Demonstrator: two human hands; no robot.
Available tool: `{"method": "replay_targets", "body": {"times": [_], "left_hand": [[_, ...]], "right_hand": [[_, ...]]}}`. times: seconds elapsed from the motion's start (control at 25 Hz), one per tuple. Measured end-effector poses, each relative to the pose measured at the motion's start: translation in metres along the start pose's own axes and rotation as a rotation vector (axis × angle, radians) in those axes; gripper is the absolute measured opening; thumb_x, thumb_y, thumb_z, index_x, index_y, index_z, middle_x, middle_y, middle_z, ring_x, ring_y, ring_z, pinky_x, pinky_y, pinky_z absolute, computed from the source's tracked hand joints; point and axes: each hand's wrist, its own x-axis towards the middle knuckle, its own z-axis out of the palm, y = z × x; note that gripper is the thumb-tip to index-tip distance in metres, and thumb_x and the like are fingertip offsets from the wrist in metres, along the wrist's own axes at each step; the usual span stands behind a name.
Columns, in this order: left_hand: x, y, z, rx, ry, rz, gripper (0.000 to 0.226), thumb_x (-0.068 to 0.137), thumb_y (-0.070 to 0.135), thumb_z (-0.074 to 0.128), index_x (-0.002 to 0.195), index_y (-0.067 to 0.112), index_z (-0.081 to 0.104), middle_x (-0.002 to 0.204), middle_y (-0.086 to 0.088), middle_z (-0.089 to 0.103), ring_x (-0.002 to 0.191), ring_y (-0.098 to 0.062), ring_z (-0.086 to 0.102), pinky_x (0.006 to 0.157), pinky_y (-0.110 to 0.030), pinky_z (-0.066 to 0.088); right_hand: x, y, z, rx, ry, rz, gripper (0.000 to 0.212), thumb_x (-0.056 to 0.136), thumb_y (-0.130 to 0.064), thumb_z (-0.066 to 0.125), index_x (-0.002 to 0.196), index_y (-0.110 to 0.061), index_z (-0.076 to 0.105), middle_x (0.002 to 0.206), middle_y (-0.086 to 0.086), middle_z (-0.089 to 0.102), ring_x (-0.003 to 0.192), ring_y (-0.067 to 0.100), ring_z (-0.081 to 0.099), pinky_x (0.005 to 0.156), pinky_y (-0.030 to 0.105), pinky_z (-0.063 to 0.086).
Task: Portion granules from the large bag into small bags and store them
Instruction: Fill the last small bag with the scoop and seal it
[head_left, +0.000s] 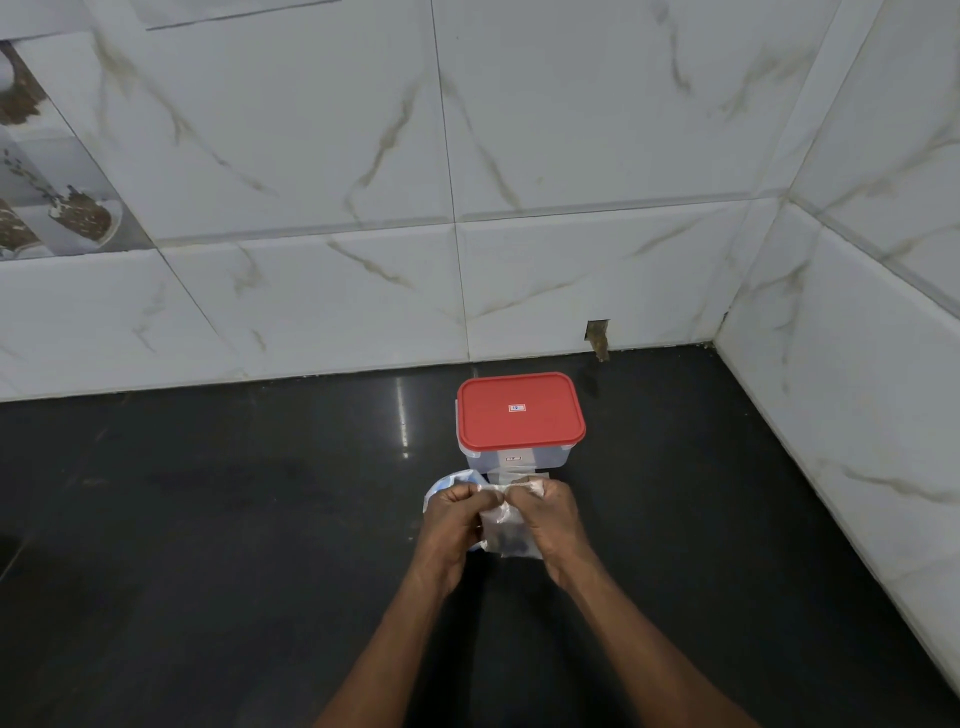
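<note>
A small clear plastic bag (510, 538) with dark granules at its bottom hangs between my two hands above the black counter. My left hand (457, 514) and my right hand (545, 512) both pinch the bag's top edge, fingertips close together. A larger white and blue bag (441, 483) shows behind my left hand, mostly hidden. Just beyond my hands stands a clear plastic container with a red lid (519, 410), lid on.
The black counter (234, 545) runs to a white marble-tile wall (363, 182) at the back and another on the right (857, 364), forming a corner. A small hole in the tile (597, 335) sits behind the container.
</note>
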Motion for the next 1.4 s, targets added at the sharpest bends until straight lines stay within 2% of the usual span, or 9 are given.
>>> {"method": "replay_targets", "body": {"times": [0.12, 0.2, 0.32, 0.48, 0.8, 1.04, 1.16, 1.32, 1.4], "left_hand": [[0.002, 0.002, -0.001, -0.052, 0.021, -0.018, 0.009, 0.085, 0.003, 0.071, 0.077, 0.008, 0.073, 0.080, -0.018, 0.065, 0.065, -0.022, 0.061, 0.058, -0.030, 0.049], [0.001, 0.002, -0.006, -0.049, -0.011, -0.011, 0.008, 0.085, 0.003, 0.072, 0.079, 0.000, 0.071, 0.080, -0.018, 0.065, 0.063, -0.022, 0.060, 0.058, -0.030, 0.049], [0.002, 0.000, -0.006, -0.015, -0.037, 0.016, 0.019, 0.087, 0.006, 0.073, 0.084, -0.012, 0.067, 0.081, -0.022, 0.062, 0.065, -0.023, 0.055, 0.058, -0.030, 0.046], [-0.002, -0.001, 0.006, -0.042, 0.038, 0.041, 0.014, 0.086, 0.007, 0.076, 0.085, -0.007, 0.074, 0.080, -0.022, 0.066, 0.068, -0.027, 0.059, 0.056, -0.030, 0.054], [0.001, 0.009, 0.014, -0.065, 0.133, 0.126, 0.007, 0.085, 0.000, 0.075, 0.082, -0.006, 0.076, 0.079, -0.023, 0.074, 0.068, -0.030, 0.069, 0.062, -0.035, 0.059], [0.000, 0.010, 0.000, -0.183, 0.279, 0.177, 0.010, 0.093, 0.004, 0.068, 0.095, -0.004, 0.073, 0.073, -0.016, 0.071, 0.054, -0.020, 0.062, 0.054, -0.028, 0.056], [0.004, 0.004, -0.028, -0.125, 0.416, 0.201, 0.009, 0.090, -0.003, 0.068, 0.098, -0.001, 0.073, 0.079, -0.014, 0.071, 0.060, -0.021, 0.061, 0.055, -0.025, 0.056], [0.007, -0.023, -0.051, 0.078, 0.523, 0.143, 0.012, 0.086, 0.002, 0.072, 0.095, 0.005, 0.078, 0.092, -0.012, 0.078, 0.075, -0.022, 0.070, 0.077, -0.036, 0.061], [0.007, -0.032, -0.053, 0.124, 0.550, 0.101, 0.016, 0.085, 0.012, 0.076, 0.100, 0.011, 0.077, 0.095, -0.007, 0.079, 0.088, -0.028, 0.075, 0.089, -0.047, 0.060]], "right_hand": [[-0.003, -0.002, -0.003, 0.121, -0.062, -0.046, 0.006, 0.083, -0.008, 0.071, 0.085, -0.006, 0.075, 0.075, 0.000, 0.075, 0.072, 0.015, 0.070, 0.063, 0.032, 0.056], [-0.002, -0.003, -0.010, 0.168, -0.104, -0.031, 0.007, 0.081, -0.006, 0.073, 0.087, -0.004, 0.077, 0.085, 0.011, 0.076, 0.079, 0.026, 0.073, 0.070, 0.043, 0.059], [-0.001, -0.005, -0.012, 0.119, -0.082, -0.039, 0.016, 0.082, 0.002, 0.068, 0.072, -0.009, 0.075, 0.072, 0.009, 0.073, 0.069, 0.024, 0.070, 0.067, 0.040, 0.058], [0.001, -0.003, -0.008, 0.110, 0.013, -0.055, 0.012, 0.082, -0.002, 0.065, 0.085, -0.006, 0.076, 0.082, 0.015, 0.075, 0.075, 0.029, 0.072, 0.071, 0.046, 0.058], [0.000, 0.018, -0.031, 0.157, -0.098, -0.067, 0.016, 0.092, -0.009, 0.065, 0.104, -0.003, 0.073, 0.097, 0.018, 0.075, 0.094, 0.038, 0.071, 0.083, 0.050, 0.058], [0.008, 0.012, -0.043, 0.071, 0.137, -0.137, 0.011, 0.092, -0.007, 0.064, 0.093, -0.007, 0.075, 0.075, 0.004, 0.073, 0.064, 0.007, 0.061, 0.060, 0.025, 0.052], [0.018, 0.025, -0.064, -0.103, 0.354, -0.189, 0.019, 0.092, -0.015, 0.064, 0.079, -0.004, 0.069, 0.061, 0.002, 0.062, 0.057, 0.008, 0.048, 0.055, 0.034, 0.043], [0.016, 0.041, -0.069, -0.260, 0.544, -0.260, 0.037, 0.095, -0.023, 0.056, 0.061, -0.010, 0.050, 0.055, 0.000, 0.047, 0.055, 0.011, 0.040, 0.056, 0.033, 0.036], [0.011, 0.046, -0.059, -0.344, 0.452, -0.275, 0.029, 0.097, -0.027, 0.054, 0.076, -0.010, 0.065, 0.068, 0.002, 0.062, 0.066, 0.013, 0.053, 0.063, 0.030, 0.041]]}}
